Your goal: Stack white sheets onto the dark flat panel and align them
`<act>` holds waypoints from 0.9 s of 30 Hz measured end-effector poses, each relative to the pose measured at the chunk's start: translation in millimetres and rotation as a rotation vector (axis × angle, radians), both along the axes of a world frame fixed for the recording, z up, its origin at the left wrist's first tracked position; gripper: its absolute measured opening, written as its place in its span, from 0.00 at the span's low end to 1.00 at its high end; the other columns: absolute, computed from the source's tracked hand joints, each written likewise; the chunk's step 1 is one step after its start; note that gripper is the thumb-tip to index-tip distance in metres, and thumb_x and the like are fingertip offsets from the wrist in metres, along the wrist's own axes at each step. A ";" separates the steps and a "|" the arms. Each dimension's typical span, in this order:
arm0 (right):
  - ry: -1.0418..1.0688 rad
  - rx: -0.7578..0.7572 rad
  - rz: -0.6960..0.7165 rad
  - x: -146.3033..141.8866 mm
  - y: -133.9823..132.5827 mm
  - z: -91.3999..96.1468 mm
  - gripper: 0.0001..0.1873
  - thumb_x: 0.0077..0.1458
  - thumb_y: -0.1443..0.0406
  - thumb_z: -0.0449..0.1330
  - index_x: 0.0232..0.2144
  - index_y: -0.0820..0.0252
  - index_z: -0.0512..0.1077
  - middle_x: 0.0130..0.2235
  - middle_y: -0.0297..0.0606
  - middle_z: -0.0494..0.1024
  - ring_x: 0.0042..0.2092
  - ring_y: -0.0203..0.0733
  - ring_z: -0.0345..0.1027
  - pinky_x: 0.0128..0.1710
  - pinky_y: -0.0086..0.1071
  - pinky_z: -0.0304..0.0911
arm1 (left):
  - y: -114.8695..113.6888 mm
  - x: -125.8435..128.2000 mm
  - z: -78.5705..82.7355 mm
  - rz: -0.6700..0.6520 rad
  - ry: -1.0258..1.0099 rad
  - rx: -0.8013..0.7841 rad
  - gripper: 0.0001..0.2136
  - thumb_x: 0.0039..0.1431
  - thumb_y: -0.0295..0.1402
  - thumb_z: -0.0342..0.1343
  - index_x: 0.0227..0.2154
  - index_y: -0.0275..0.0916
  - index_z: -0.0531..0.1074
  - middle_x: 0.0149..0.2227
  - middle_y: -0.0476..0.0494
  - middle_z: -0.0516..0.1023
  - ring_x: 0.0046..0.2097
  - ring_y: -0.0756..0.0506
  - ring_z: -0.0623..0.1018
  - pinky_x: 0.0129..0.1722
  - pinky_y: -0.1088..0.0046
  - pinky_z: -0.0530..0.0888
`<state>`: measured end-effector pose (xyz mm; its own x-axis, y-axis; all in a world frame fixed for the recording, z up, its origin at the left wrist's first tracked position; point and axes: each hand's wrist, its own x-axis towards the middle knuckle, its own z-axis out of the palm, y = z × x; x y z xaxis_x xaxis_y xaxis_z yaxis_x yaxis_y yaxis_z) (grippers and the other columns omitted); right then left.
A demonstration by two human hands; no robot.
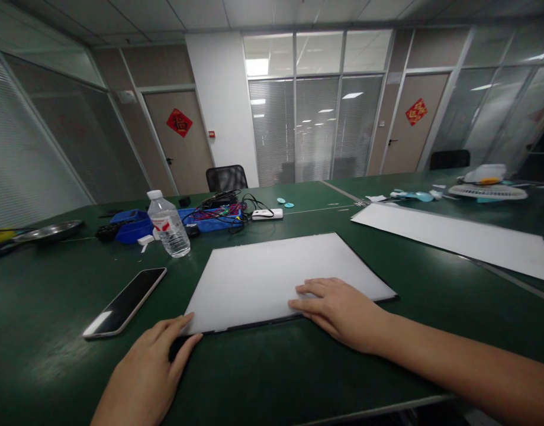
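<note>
A flat white panel with a thin black edge (276, 272) lies on the green table (298, 373) in front of me. My right hand (338, 310) rests flat on the panel's near edge, fingers stretched out to the left. My left hand (151, 370) lies on the table at the panel's near left corner, fingers apart, thumb touching the corner. Neither hand holds anything.
A black phone (126, 300) lies left of the panel. Behind it stand a water bottle (169, 225), blue trays with cables (209, 216) and a white box (267, 214). A second white sheet (453, 236) lies to the right. A metal dish (50, 231) sits far left.
</note>
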<state>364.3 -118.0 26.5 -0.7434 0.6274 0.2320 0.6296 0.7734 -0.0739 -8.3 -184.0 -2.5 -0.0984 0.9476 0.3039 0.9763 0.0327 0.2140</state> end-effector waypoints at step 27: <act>0.039 0.202 -0.668 227.2 140.1 -10.6 0.32 0.64 0.55 0.53 0.67 0.58 0.65 0.63 0.53 0.69 0.60 0.58 0.65 0.60 0.53 0.61 | 2.2 -4.3 -4.7 -0.009 -0.006 -0.002 0.24 0.61 0.52 0.46 0.49 0.50 0.82 0.52 0.41 0.81 0.53 0.36 0.79 0.56 0.55 0.75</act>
<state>591.5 22.1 15.9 -0.2018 0.8889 0.4112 0.9751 0.2220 -0.0013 -12.6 -181.8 -7.2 -0.0921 0.9490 0.3015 0.9751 0.0247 0.2202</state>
